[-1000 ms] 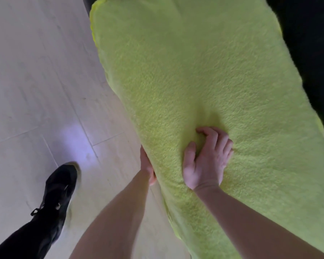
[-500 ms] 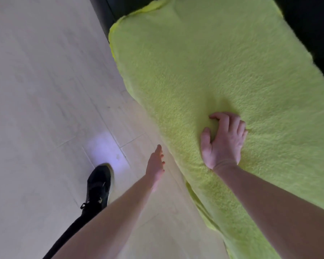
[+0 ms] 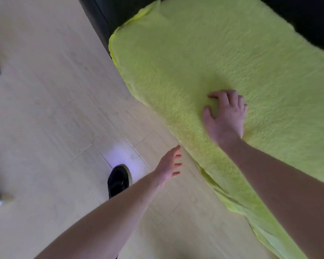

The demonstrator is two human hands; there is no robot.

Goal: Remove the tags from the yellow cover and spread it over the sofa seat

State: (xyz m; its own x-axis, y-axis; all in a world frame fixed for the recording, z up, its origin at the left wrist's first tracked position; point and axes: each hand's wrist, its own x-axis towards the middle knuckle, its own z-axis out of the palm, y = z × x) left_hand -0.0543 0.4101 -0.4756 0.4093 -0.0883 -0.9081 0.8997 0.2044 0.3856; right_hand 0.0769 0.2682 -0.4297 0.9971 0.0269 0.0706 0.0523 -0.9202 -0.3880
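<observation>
On sofa, one yellow cover, right hand pressing

The right hand lies palm down, pressed flat, its fingers curled slightly at the tips and the thumb spread off to the side. Its forearm runs bare and nearly straight back toward the body. The left hand hangs in the air, touching nothing, palm turned inward, fingers loosely spread and extended forward. That arm is bare too, stretched out, elbow only slightly bent.
</observation>
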